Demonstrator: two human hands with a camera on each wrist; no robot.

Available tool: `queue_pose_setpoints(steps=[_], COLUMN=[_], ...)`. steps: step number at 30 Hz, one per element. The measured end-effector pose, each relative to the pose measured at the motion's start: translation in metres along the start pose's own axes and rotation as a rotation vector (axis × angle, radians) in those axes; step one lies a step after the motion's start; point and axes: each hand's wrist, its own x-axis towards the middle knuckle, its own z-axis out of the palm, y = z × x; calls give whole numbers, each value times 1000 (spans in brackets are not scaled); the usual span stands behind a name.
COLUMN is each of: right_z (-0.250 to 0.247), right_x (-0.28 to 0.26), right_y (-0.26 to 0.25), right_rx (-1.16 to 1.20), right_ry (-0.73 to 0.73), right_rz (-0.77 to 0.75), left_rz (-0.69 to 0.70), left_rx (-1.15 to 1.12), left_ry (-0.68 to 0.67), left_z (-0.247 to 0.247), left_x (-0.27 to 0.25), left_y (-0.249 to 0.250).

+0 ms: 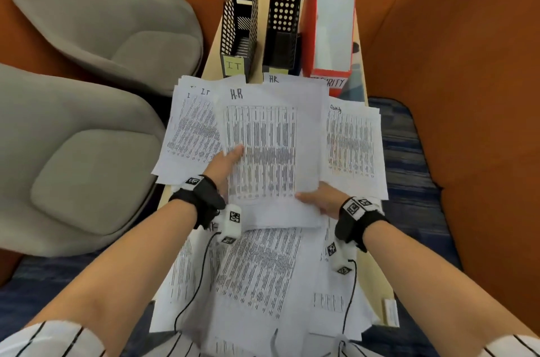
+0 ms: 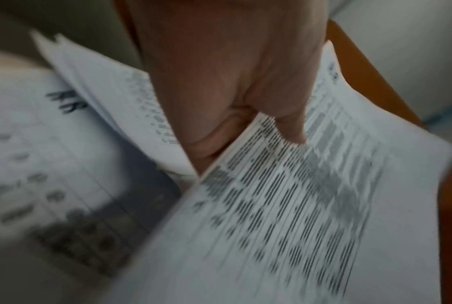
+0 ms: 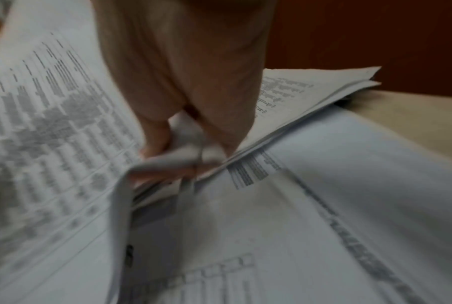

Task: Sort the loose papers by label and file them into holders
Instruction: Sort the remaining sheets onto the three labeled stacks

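Observation:
I hold a printed sheet labelled HR (image 1: 263,149) over the middle of the table with both hands. My left hand (image 1: 226,162) pinches its left edge, thumb on top (image 2: 287,121). At its lower right corner my right hand (image 1: 320,200) pinches it, fingers (image 3: 154,144) curled round the paper. An IT pile (image 1: 193,134) lies to the left, a Security pile (image 1: 352,146) to the right. Behind stand the black IT holder (image 1: 238,20), the black HR holder (image 1: 282,29) and the red Security holder (image 1: 330,23). Unsorted papers (image 1: 257,272) lie near me.
Two grey chairs (image 1: 87,93) stand left of the narrow table (image 1: 362,76). An orange wall (image 1: 467,64) closes in on the right. Wrist camera cables (image 1: 350,292) hang over the near papers. Another HR sheet (image 1: 274,79) lies under the held one.

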Motion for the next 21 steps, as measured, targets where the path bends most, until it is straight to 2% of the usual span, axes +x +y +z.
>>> queue_pose_setpoints(steps=[2,4,6,8,10,11,12,13,15,16,17,18,19,20,21], right_z=[-2,-7,-15,-25,-35,-35,-39,-40,-47,-46,-38,-28,-16,-5,7], right_x=[15,26,35,45,53,54,62,67,79,77,71,64,58,50,43], right_y=[1,-13,-34,-54,-73,-80,-81,-88,-104,-105,-103,-100,-97,-90,-82], right_rx=[5,112,122,87,29,-177,-519,-642,-382,-292,-332,-377,-442,-489,-553], right_ry=[266,458,530,562,577,572,558,548,607,695,748,773,716,581,390], right_rz=[-59,-122,-99,-59,-22,2,-28,-38,-25,-44,-56,-157,-266,-345,-352], left_rz=[-6,3,-41,-109,-155,-134,-97,-42,27,26,23,36,45,60,80], left_rx=[118,534,963,1108,1156,1180,1199,1206,1192,1154,1110,1069,1022,973,916], left_ry=[-67,-126,-136,-179,-248,-251,-214,-150,-87,-98,-113,-115,-100,-83,-72], left_z=[0,3,-1,-7,-11,-11,-11,-10,-8,-5,-2,2,5,8,10], left_x=[8,1,0,-3,-5,-5,-5,-4,-3,-3,-3,-5,-5,-5,-5], left_y=[-7,-10,-24,-43,-61,-69,-75,-79,-85,-88,-92,-95,-99,-102,-103])
